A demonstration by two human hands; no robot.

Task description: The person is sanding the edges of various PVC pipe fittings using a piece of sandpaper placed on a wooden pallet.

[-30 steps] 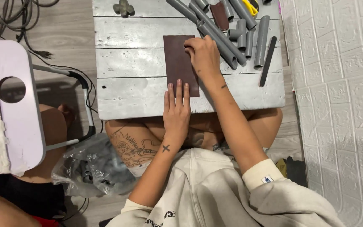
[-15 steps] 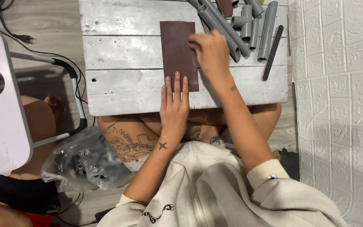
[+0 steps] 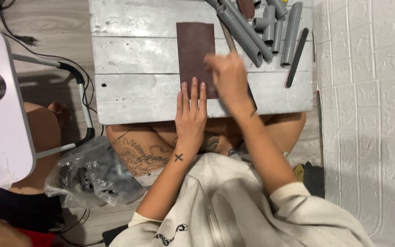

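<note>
Lying flat under the left hand (image 3: 191, 120), the brown sandpaper sheet (image 3: 195, 50) meets the blurred right hand (image 3: 227, 78), grip unclear.

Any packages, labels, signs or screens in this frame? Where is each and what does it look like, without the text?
Clear plastic bag: on the floor left of the person's knee, crumpled, holding dark grey pieces.
Small yellow and black item: on the floor by the right elbow, possibly a label, too small to tell.
No signs or screens in view.

Matt brown sandpaper sheet (image 3: 194, 52), whitewashed rough wood board (image 3: 133, 55)
</note>
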